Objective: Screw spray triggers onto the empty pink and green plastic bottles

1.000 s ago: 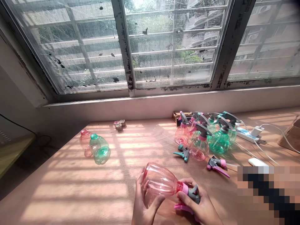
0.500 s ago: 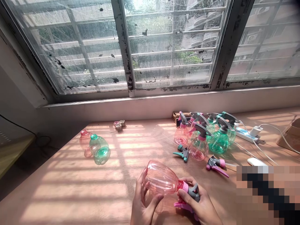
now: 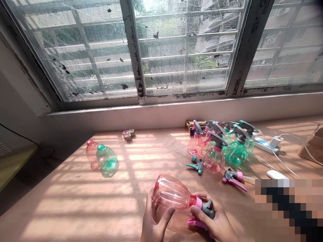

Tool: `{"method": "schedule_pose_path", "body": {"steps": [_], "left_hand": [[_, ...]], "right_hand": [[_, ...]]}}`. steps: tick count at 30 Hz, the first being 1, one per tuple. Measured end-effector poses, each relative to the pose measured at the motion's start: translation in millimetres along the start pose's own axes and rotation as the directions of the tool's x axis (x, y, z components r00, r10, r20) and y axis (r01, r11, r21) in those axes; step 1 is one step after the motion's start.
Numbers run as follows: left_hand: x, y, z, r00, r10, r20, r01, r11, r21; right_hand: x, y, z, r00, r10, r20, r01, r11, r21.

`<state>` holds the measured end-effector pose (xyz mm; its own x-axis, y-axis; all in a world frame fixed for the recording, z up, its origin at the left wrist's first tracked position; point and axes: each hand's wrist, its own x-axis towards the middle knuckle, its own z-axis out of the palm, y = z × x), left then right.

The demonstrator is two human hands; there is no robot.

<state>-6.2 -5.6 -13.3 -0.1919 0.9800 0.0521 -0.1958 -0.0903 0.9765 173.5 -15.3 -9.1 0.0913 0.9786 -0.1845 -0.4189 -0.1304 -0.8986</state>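
Observation:
A clear pink spray bottle [image 3: 173,193] lies sideways between my hands above the table, its base to the left and its neck to the right. My left hand [image 3: 157,215] is curved around the base end, thumb along the near side. At the neck, my right hand [image 3: 214,215] closes its thumb and fingers on the pink collar of the spray head [image 3: 207,209], which is grey with a pink trigger. The collar sits against the bottle's red threaded neck; some thread shows. Beyond my hands lie a loose teal-and-grey spray head [image 3: 196,164] and a pink-and-grey spray head [image 3: 233,178].
Several pink and green spray bottles [image 3: 236,151] with heads stand at the back right. Headless green [image 3: 107,160] and pink bottles [image 3: 91,151] stand at the left. Small blocks [image 3: 128,135] lie near the sill. A power strip [image 3: 264,144], cables and a white mouse [image 3: 277,174] are at right.
The bottle and both hands have shifted very slightly left and turned a little. Both hands keep their hold, and everything else on the table stays in place.

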Motion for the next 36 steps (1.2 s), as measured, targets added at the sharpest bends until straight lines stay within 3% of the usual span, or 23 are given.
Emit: {"method": "schedule_pose_path", "body": {"steps": [8, 36], "left_hand": [[0.0, -8.1, -2.1, 1.0, 0.019, -0.006, -0.019, 1.0, 0.016], [-1.7, -5.9, 0.2, 1.0, 0.009, 0.001, -0.009, 1.0, 0.021]], "right_hand": [[0.7, 2.5, 0.6, 0.999, 0.04, -0.014, -0.039, 0.998, 0.051], [-1.8, -1.3, 3.9, 0.998, 0.04, -0.052, -0.039, 0.999, 0.029]]}}
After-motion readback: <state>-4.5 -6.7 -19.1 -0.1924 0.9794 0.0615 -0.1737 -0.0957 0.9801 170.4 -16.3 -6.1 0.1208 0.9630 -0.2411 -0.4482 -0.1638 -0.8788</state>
